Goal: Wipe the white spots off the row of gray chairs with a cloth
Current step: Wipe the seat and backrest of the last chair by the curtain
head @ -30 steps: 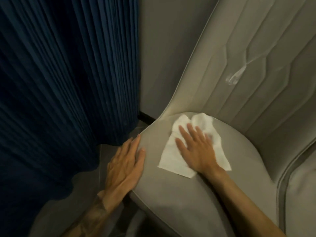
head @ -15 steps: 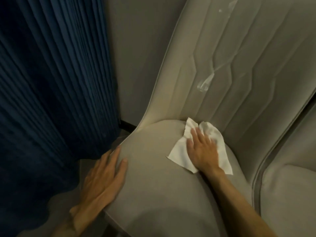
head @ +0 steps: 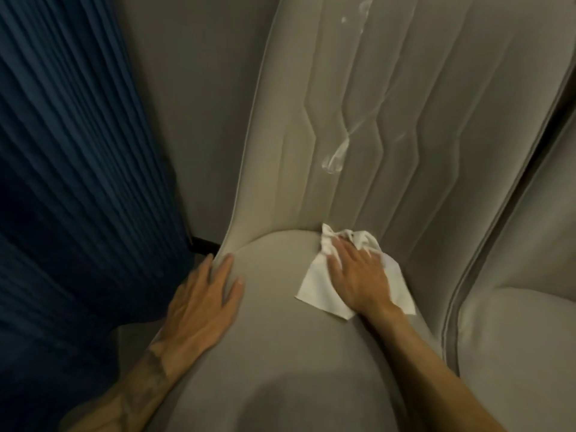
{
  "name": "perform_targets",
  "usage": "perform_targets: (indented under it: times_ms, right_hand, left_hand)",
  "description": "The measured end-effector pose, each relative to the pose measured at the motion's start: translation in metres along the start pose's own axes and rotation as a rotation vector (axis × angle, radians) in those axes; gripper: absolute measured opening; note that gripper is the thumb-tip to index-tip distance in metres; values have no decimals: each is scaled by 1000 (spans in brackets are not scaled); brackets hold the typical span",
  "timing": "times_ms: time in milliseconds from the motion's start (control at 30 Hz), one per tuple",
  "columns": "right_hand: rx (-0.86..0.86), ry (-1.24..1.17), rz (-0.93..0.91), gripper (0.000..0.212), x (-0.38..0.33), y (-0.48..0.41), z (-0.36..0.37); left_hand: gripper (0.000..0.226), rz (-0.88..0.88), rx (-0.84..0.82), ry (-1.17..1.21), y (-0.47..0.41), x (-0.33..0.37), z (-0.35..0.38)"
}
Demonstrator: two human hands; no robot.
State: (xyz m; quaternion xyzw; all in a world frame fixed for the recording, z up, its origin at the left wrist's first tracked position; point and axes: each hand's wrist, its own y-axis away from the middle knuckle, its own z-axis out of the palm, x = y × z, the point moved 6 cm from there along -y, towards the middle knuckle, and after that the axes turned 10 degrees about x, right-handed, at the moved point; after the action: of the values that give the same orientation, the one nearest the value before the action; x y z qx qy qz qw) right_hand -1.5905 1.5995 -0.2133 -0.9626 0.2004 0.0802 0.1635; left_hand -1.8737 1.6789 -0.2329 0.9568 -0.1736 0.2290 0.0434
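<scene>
A gray upholstered chair fills the middle of the view. My right hand presses a white cloth flat against the rear of the seat, where the seat meets the backrest; the cloth bunches up at my fingertips. My left hand rests flat with straight fingers on the seat's left edge. A white smear runs down the quilted backrest above the cloth. More white marks sit near the top of the backrest.
A dark blue pleated curtain hangs close on the left. A gray wall stands behind the chair. A second gray chair sits right beside this one on the right.
My right hand has slid the cloth back across the seat to the foot of the backrest. My left hand stays on the seat's left edge. The view has shifted right and closer.
</scene>
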Motion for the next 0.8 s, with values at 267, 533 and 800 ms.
perform_targets:
  times_ms: [267,533,800]
  right_hand:
    - [-49,77,221,67,-86,-17,41]
    - [-3,117,297,62,-5,14,8]
    - [18,182,530,60,-22,26,8]
  left_hand:
    - [66,51,61,-13,-4,1,2]
    - [65,78,42,-28,-3,1,-1]
    - [67,115,60,-80,-2,4,0]
